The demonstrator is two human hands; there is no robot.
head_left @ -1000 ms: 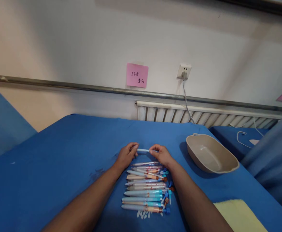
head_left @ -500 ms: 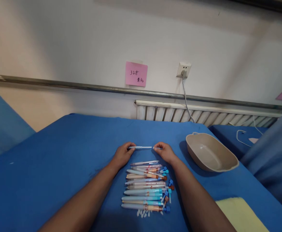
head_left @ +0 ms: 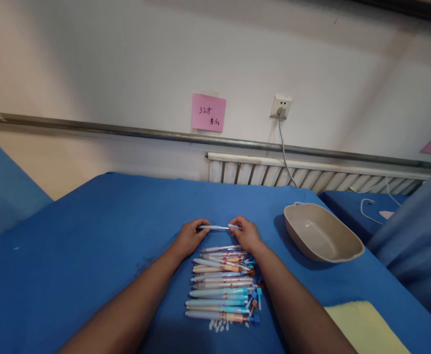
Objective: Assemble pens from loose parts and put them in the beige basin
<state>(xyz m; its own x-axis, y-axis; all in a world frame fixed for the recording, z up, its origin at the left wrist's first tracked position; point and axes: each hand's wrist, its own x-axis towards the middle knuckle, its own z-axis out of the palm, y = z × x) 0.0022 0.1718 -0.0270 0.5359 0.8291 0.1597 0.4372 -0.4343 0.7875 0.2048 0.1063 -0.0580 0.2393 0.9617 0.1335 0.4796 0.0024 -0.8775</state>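
Note:
My left hand (head_left: 190, 239) is closed around a pale pen (head_left: 214, 227), pinching it between thumb and fingers. A thin white refill sticks out of the pen's right end. My right hand (head_left: 248, 236) pinches a short whitish barrel piece (head_left: 232, 226) at the refill's tip; whether the refill has gone inside it I cannot tell. Just below both hands lie several pens (head_left: 219, 294) in a stacked row, in pale blue, beige, pink and clear. Small blue, teal and brown block-shaped pen tops (head_left: 253, 298) lie along their right ends. Several tiny white pieces (head_left: 219, 325) sit below the row.
The blue cloth (head_left: 127, 216) covers the table. A beige basin (head_left: 322, 233) stands to the right, with a yellow cloth (head_left: 366, 327) nearer me. Behind are a radiator (head_left: 252, 173), a metal rail (head_left: 145, 133), a pink note (head_left: 208, 113) and a plugged-in socket (head_left: 281, 106).
My right hand has moved left with its piece, so the gap has closed and less of the refill shows. My left hand has shifted slightly right with the pen.

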